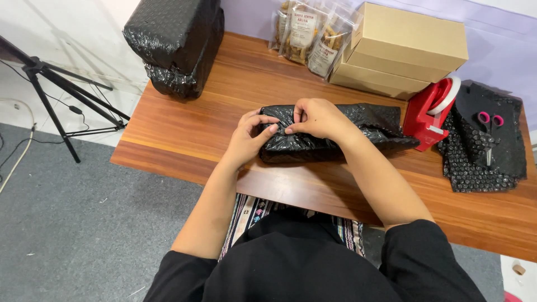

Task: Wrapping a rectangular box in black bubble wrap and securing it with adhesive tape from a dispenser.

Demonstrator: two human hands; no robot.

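Black bubble-wrapped parcel [335, 134] lies under both hands, left fingers [263, 124] and right fingers [296, 117] pinching its wrap.

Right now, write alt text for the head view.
Both hands, left hand and right hand, pinch black bubble wrap around a parcel on a wooden table. Beyond it sit cardboard boxes, snack bags, a red tape dispenser and pink-handled scissors.

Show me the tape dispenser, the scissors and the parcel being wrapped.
Tape dispenser [426, 114], head view, on its red body.
Scissors [490, 119], head view, on the pink handles.
Parcel [313, 146], head view, on its black bubble-wrapped front.
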